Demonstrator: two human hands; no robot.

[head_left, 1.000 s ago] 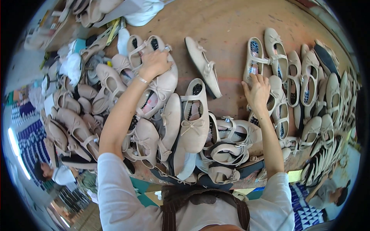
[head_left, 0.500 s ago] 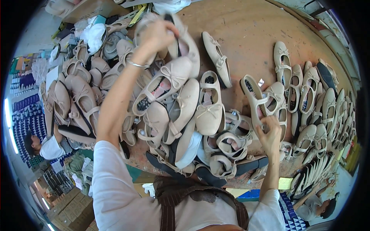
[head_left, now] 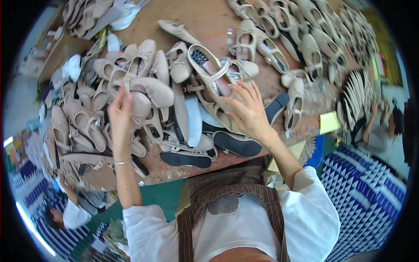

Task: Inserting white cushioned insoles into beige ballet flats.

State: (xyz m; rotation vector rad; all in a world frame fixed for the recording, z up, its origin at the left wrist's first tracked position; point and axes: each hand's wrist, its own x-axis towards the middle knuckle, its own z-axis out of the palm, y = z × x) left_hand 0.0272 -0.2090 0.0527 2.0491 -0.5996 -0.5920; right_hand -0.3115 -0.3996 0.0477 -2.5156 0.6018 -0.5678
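Beige ballet-style shoes with straps and small bows lie heaped on the worktable. My left hand (head_left: 120, 109), a bracelet on its wrist, is at the left heap beside a beige shoe (head_left: 155, 91) with a bow. Its fingers are smeared by motion, and whether they grip a shoe does not show. My right hand (head_left: 251, 111) has its fingers spread over the toe end of a beige strap shoe (head_left: 205, 61), whose patterned insole faces up. The fingers partly hide that toe. Below, two black soles (head_left: 237, 144) (head_left: 185, 160) show near the table's front edge.
The brown worktable (head_left: 168, 9) carries more shoes in rows (head_left: 312, 48) at the right. A stack of pale curved pieces (head_left: 355, 98) stands at the right edge beside a yellow pad (head_left: 329, 122). Co-workers sit at the far left (head_left: 76, 212) and far right (head_left: 379, 131).
My view has turned, so the scene sits differently in it. My left hand has come back from the far side toward the near left heap. My right hand's fingers have spread at the strap shoe.
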